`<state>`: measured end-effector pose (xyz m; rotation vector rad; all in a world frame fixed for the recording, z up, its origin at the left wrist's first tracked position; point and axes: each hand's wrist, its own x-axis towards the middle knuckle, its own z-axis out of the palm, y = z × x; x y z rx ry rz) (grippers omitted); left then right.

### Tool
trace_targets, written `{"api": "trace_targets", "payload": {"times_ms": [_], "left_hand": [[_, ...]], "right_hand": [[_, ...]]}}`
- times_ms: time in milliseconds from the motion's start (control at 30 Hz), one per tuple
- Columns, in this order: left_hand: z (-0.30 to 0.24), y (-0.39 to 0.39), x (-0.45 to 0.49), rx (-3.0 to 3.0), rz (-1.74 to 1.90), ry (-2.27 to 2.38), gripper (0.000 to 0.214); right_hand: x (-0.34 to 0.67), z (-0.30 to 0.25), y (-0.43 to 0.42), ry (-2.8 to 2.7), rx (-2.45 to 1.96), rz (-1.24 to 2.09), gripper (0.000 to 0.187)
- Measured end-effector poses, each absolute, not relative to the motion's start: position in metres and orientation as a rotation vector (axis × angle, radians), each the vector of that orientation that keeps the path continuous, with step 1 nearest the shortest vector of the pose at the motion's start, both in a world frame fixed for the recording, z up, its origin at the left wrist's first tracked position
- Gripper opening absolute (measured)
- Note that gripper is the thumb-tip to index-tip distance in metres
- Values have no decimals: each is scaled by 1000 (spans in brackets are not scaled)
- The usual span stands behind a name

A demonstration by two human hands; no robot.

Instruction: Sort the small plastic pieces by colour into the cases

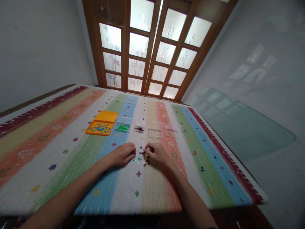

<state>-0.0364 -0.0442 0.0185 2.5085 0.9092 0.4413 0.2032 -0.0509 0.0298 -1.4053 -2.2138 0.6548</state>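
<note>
My left hand (124,154) rests on the striped tablecloth with its fingers curled in; whether anything is inside them is hidden. Just across from it, my right hand (156,153) has thumb and forefinger pinched together, and what they grip is too small to make out. Beneath the right fingers lies a cluster of small brown and tan pieces (146,157). A dark brown piece (141,153) sits by the right fingertips. Between the hands are loose pale and blue pieces (134,160), and a brown-and-white bit (144,164) lies nearer to me.
Beyond the hands stands a row: an open orange box (97,133) of blue pieces, then clear boxes with green pieces (122,128), dark brown pieces (139,128), pale pieces (156,133) and yellow-orange pieces (172,134). Paned wooden doors (146,68) stand behind the table.
</note>
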Motion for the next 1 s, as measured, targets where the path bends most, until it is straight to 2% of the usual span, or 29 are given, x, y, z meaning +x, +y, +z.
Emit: {"api": "trace_targets", "payload": {"times_ms": [700,1000], "left_hand": [[24,-40,-47,2644,456,888,6],[65,19,-133,2433,689,1480,26]], "right_hand": [[202,31,-53,-2215,-1390,663,12],[202,33,-54,-2232,-1400,659,13]]}}
